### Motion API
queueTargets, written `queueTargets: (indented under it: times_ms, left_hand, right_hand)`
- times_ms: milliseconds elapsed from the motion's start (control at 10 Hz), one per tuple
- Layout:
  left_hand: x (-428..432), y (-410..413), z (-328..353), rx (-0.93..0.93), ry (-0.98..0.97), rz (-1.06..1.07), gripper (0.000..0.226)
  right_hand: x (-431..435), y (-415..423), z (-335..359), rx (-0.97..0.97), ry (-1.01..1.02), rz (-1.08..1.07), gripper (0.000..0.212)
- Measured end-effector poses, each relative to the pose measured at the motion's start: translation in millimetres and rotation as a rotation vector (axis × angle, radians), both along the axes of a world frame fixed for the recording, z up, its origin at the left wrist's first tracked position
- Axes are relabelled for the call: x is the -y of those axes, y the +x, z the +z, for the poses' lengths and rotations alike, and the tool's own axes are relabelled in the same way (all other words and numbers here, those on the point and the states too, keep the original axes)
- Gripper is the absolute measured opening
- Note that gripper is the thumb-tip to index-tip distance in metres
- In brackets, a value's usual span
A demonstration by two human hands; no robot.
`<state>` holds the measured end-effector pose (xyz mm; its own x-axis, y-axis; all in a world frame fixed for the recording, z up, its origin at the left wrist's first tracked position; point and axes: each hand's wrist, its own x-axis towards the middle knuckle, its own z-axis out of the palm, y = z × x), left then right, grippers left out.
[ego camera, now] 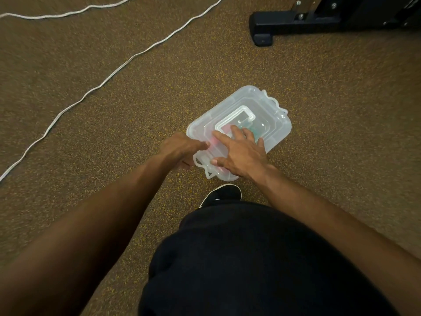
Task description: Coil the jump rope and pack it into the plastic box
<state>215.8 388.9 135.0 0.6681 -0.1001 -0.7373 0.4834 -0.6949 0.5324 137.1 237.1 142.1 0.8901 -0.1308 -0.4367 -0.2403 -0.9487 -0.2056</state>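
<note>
Plastic box (268, 119), clear, lidded: 1, centre of frame, with 1 moulded carry handle (245, 111) on the lid and 2 end latches, upper right latch (274, 102) and lower left latch (206, 167); pink and green contents too blurred through the lid to count. Hands: 2, left hand (182, 148) and right hand (241, 153), both at the box's lower left end; bare forearms: 2; black shoe (223, 193): 1, just below the box. White rope runs: 2 in the upper left of the frame, long run (114, 74) and short run (68, 13) along the top edge, one rope or two impossible to tell; black equipment foot (262, 30): 1, upper right.
</note>
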Motion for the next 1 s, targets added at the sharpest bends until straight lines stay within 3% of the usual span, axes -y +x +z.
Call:
queueTargets:
  times_ms: [200,500,700,900,1000]
  left_hand:
    - [9,3,4,-0.018,0.007,0.031,0.056]
    - [20,5,5,-0.03,0.014,0.104,0.042]
    - [23,7,17,-0.033,0.084,-0.006,0.032]
    - [34,-4,29,0.472,0.668,-0.62,0.057]
    - [49,-7,43,0.563,0.732,-0.77,0.067]
  right_hand:
    - [0,0,-1,0.009,0.014,-0.016,0.082]
    - [-2,3,-1,0.007,0.021,-0.03,0.083]
    - [2,1,-2,0.024,0.027,-0.018,0.083]
    - [2,2,1,-0.008,0.023,0.028,0.081]
    - [13,8,10,-0.024,0.148,-0.029,0.071]
